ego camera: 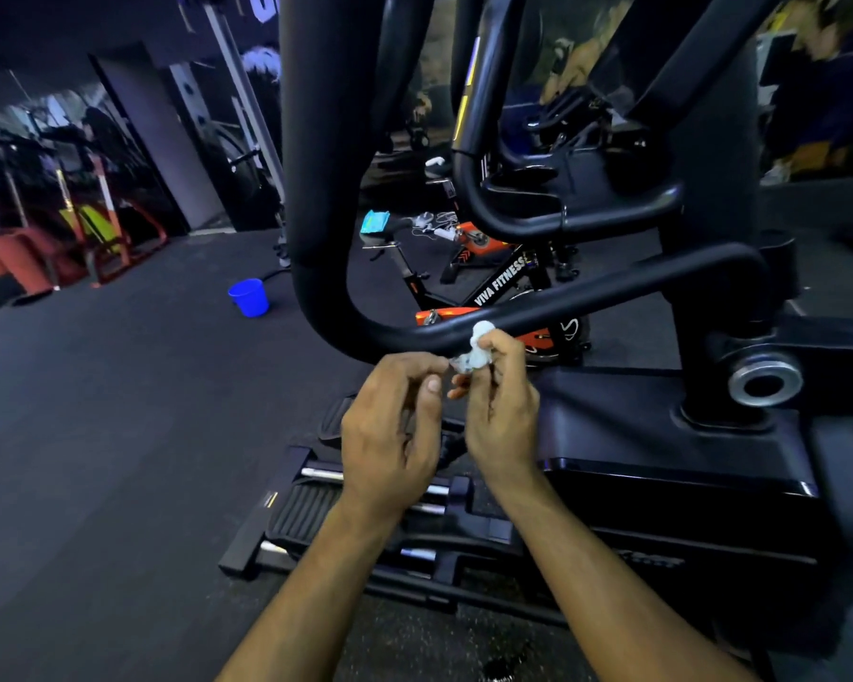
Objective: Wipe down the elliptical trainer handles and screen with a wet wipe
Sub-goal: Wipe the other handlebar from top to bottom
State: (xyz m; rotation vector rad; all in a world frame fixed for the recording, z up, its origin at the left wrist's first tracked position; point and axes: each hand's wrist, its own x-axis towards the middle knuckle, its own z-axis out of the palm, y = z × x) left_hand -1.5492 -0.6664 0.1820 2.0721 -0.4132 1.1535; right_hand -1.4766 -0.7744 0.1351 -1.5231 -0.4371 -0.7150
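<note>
A crumpled white wet wipe (pixel 476 349) sits between my two hands, just under the curved black handle bar (pixel 552 300) of the elliptical trainer. My right hand (pixel 501 411) grips the wipe with thumb and fingers. My left hand (pixel 390 425) pinches the wipe's left end with its fingertips. A thick black upright handle (pixel 316 140) rises at the centre left. A smaller looped handle (pixel 562 224) lies above and behind. The trainer's screen is out of view.
The elliptical's black body (pixel 661 435) and pedals (pixel 306 514) are below my hands. A blue bucket (pixel 249 297) stands on the dark floor at left. An orange and black spin bike (pixel 488 283) carrying a teal packet (pixel 375 221) stands behind the handles. Gym racks (pixel 70 214) line the far left.
</note>
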